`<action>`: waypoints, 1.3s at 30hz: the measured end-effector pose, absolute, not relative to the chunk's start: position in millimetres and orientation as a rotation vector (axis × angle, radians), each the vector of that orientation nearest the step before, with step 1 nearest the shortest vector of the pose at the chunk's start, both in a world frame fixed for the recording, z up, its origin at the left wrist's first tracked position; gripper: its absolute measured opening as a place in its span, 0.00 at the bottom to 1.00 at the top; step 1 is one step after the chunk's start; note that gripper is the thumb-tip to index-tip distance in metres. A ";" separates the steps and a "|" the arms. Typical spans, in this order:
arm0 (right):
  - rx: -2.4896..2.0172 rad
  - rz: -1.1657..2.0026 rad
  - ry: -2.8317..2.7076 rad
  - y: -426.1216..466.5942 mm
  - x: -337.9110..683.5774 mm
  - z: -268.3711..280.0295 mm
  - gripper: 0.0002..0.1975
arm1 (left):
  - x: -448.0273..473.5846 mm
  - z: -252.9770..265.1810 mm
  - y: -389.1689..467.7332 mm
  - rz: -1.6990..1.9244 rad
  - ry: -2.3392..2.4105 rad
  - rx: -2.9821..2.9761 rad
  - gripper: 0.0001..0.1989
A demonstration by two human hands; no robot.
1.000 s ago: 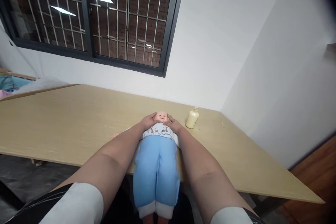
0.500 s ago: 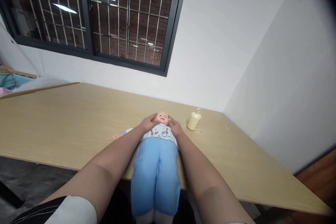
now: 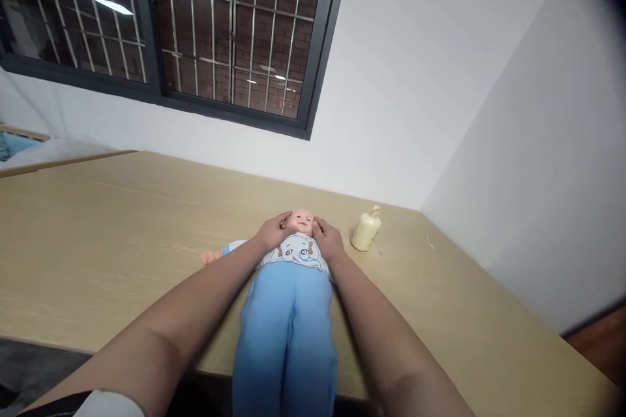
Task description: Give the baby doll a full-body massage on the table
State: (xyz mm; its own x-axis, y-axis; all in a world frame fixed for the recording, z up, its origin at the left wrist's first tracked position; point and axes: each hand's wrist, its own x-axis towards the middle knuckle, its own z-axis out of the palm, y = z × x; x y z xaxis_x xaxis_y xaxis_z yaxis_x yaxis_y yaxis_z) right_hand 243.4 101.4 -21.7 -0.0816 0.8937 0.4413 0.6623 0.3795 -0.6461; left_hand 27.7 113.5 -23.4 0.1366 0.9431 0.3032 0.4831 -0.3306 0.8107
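A baby doll [image 3: 306, 251] lies on its back on the wooden table, its head toward the wall. It wears a white top with an elephant face and light-blue trousers [image 3: 288, 319], whose legs run over the near table edge. My left hand [image 3: 276, 232] cups one side of the doll's head, fingers curved round the cheek. On the other side, my right hand [image 3: 327, 238] holds the head in the same way, thumb by the cheek. The doll's bare hand [image 3: 211, 257] sticks out past my left forearm. My forearms hide parts of its sleeves.
A cream pump bottle [image 3: 366, 229] stands on the table [image 3: 122, 228] to the right of the doll. Close by lie a small bluish scrap [image 3: 381, 253] and a thin pale strand [image 3: 430, 242]. Behind are a white wall and a barred window; a wooden-edged bed or crib stands far left.
The camera view has shifted slightly, so more of the table shows at the front and the bottle appears a little lower. Both hands stay on the doll's head.
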 end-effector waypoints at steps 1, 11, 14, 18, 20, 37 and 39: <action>-1.364 0.332 -1.822 102.7 244.0 -20.7 0.24 | 28.0 -22.8 115.5 1.115 1.362 1.895 0.36; -1.360 0.178 -1.888 95.0 248.7 -8.4 0.18 | 27.7 -12.1 105.1 1.127 1.478 1.936 0.27; -1.357 0.107 -1.909 92.1 248.5 -5.4 0.17 | 27.7 -8.2 101.5 1.132 1.509 1.986 0.25; -1.378 0.033 -1.944 89.7 248.3 -2.0 0.16 | 25.4 -1.4 95.2 1.129 1.563 2.114 0.23; -1.390 0.017 -1.940 88.6 248.8 -1.4 0.15 | 22.7 1.5 91.4 1.129 1.567 2.190 0.21; -1.246 -0.523 -1.439 103.9 350.7 56.2 0.13 | 45.1 39.4 59.6 1.465 1.321 2.008 0.10; -1.318 -0.473 -1.418 110.9 372.0 53.1 0.16 | 67.4 53.9 58.2 1.406 1.179 1.923 0.11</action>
